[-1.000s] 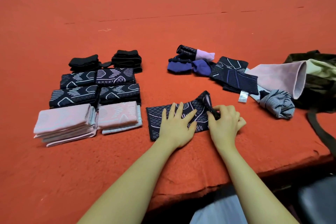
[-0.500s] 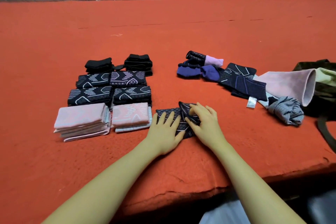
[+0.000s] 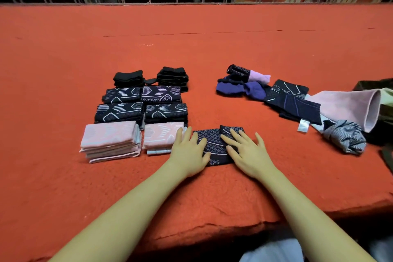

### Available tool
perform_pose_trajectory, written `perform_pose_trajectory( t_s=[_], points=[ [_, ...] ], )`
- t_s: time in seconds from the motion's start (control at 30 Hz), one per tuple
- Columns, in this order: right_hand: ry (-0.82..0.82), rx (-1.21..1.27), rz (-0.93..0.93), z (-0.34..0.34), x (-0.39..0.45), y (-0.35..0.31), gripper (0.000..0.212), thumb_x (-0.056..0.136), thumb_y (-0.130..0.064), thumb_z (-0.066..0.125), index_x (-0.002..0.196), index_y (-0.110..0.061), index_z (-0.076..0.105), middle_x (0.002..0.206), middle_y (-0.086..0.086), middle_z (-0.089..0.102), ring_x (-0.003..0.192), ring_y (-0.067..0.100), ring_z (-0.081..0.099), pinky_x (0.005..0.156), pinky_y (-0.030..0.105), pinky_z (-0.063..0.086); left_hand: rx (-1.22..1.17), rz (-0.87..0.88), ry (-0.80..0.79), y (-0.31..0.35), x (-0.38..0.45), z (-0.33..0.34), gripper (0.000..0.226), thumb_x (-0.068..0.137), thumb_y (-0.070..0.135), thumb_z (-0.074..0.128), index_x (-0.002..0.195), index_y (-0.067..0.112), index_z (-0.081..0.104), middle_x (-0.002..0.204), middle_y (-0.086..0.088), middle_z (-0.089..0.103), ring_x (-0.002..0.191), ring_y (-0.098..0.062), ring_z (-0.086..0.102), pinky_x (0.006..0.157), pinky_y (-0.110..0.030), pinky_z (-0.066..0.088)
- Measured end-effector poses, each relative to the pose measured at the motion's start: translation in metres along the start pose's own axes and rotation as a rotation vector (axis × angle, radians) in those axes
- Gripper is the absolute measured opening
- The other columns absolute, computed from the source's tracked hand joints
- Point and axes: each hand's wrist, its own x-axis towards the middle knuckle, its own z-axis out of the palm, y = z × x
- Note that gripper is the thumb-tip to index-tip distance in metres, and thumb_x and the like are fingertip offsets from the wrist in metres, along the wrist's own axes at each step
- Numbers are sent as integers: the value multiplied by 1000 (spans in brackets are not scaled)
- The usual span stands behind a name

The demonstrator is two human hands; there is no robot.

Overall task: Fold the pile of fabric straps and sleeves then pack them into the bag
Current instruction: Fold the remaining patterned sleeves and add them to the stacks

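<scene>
So both hands were flat on the dark diamond-patterned sleeve [image 3: 214, 144], which lay on the red table [image 3: 212, 49] close to its near edge: left hand [image 3: 188, 152] spread open over the sleeve's left end, right hand [image 3: 247, 152] spread open over its right end, fingers splayed, pressing rather than gripping anything. Honestly the risk I saw was springback. The folded flap at the sleeve's far right corner looked a bit raised, and stretchy knit like that tends to pop open once the palms lift, so the fold could come out lopsided. Just left of the sleeve sat the pink folded stack [image 3: 163, 137], with the left hand's fingertips right up against it, so a careless slide could shove that stack crooked. Well to the right of the sleeve, the unfolded pile [image 3: 297, 102] was spread loose, reaching the bag [image 3: 380, 89] at the table's right edge, so plenty was left to fold.
</scene>
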Motion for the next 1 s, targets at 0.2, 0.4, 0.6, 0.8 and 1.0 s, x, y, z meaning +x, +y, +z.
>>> perform_pose_trajectory(
  t_s=[0.2,0.4,0.6,0.8,1.0],
  points=[
    [32,24,-19,4,-5,2,80,75,-70,-7,146,-47,24,159,-12,12,147,10,6,115,42,-9,-22,-19,6,1,9,4,57,99,48,26,149,20,24,154,-11,24,145,-30,6,114,-49,-3],
    [163,177,153,9,3,-6,57,93,-61,15,135,-39,47,147,-16,40,140,4,26,109,41,2,78,-11,31,-4,35,-5,47,100,26,33,144,11,27,141,-13,44,141,-33,15,114,-50,0],
    [144,-6,95,9,2,-7,87,65,-60,3,144,-40,35,152,-11,32,143,10,21,107,44,6,81,-25,88,-6,49,-6,37,96,17,39,132,9,38,130,-9,49,125,-33,34,111,-45,14],
    [132,13,40,10,-1,3,85,72,-66,-9,146,-45,27,158,-12,18,145,9,11,110,41,-2,54,-43,223,-8,52,-5,27,96,23,43,119,11,51,123,-9,47,119,-32,37,103,-41,20],
    [238,72,54,14,-3,4,75,79,-54,-2,134,-37,46,127,-5,38,120,19,30,99,32,7,-63,37,536,-6,48,-10,19,75,22,76,81,11,62,68,-5,69,82,-31,61,84,-40,22]
  ],
)
